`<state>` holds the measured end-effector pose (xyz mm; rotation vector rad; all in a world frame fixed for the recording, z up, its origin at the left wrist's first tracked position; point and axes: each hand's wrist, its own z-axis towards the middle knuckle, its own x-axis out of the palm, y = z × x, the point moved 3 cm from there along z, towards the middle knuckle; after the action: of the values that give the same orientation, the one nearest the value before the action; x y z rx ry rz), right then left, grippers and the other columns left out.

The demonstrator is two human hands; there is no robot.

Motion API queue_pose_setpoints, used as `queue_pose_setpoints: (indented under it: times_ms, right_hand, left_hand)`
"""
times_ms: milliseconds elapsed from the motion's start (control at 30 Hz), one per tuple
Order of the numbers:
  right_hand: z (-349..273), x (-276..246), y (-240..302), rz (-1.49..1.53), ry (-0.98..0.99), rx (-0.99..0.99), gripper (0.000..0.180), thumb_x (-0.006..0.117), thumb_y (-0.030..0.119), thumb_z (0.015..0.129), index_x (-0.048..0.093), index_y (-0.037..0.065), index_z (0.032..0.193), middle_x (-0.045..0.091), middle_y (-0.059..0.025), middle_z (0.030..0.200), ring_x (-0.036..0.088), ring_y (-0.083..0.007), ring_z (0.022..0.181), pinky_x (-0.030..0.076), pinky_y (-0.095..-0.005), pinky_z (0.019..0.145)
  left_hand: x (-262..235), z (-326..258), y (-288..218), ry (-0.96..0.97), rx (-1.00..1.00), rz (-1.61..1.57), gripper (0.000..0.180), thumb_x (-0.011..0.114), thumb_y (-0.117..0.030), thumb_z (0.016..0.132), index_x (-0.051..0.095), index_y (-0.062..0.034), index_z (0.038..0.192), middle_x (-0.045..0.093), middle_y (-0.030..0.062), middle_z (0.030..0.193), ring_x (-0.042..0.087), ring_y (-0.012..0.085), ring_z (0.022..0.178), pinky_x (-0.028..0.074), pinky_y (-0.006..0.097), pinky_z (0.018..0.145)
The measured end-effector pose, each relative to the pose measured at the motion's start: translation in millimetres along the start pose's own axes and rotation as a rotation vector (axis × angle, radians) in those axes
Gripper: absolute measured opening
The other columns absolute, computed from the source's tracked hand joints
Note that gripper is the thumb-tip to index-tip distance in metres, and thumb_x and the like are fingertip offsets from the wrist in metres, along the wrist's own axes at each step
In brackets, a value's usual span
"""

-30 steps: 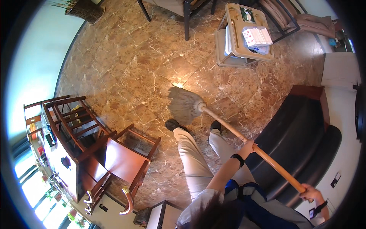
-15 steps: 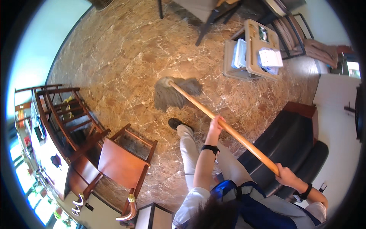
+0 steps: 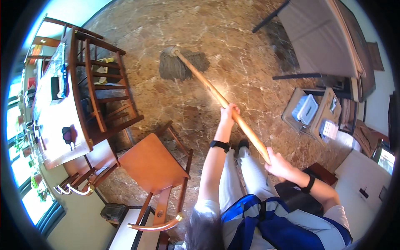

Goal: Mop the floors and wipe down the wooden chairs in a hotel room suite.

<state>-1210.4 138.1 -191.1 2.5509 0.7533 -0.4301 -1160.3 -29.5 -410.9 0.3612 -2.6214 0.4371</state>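
Note:
A string mop with a long wooden handle [image 3: 204, 82] slants across the middle of the view. Its grey head [image 3: 181, 63] lies spread on the brown marbled floor, far ahead of my feet. My left hand [image 3: 230, 111] is closed round the shaft at about its middle, arm stretched forward. Closer to me and further right, my right hand [image 3: 279, 164] wraps the upper end of the handle. Each wrist wears a dark band.
At left stand a wooden chair with an orange-brown seat [image 3: 152, 164] and a table [image 3: 62, 121] with a slatted wooden chair [image 3: 104, 83] against it. On the right are a beige cart [image 3: 323, 125] holding a plastic box [image 3: 307, 110] and a large grey-brown covered piece [image 3: 316, 37].
The mop head has slid forward and slightly left. My right hand has come forward and closer to my left. The view has turned, and the cart now appears lower and further right.

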Motion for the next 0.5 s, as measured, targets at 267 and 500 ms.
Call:
queue_pose_setpoints:
  times_ms: [267, 500]
  right_hand:
    - [135.4, -61.0, 140.2, -0.012, -0.100, -0.195, 0.040, 0.052, 0.009, 0.069, 0.027, -0.002, 0.097, 0.052, -0.0212, 0.062, 0.055, -0.0291, 0.048, 0.044, -0.0362, 0.040]
    - [215.0, -129.4, 249.8, 0.109, -0.043, -0.160, 0.036, 0.052, 0.013, 0.071, 0.028, -0.001, 0.094, 0.052, -0.0210, 0.057, 0.054, -0.0289, 0.044, 0.044, -0.0365, 0.038]
  left_hand:
    - [34.3, 15.2, -147.8, -0.097, 0.040, -0.006, 0.018, 0.050, -0.005, 0.069, 0.034, -0.0074, 0.079, 0.041, 0.0032, 0.058, 0.041, 0.0115, 0.043, 0.037, 0.025, 0.036]
    - [62.6, 67.9, -294.1, -0.131, 0.062, 0.040, 0.007, 0.046, -0.006, 0.071, 0.039, -0.0070, 0.068, 0.040, 0.0013, 0.055, 0.039, 0.0102, 0.042, 0.036, 0.024, 0.037]
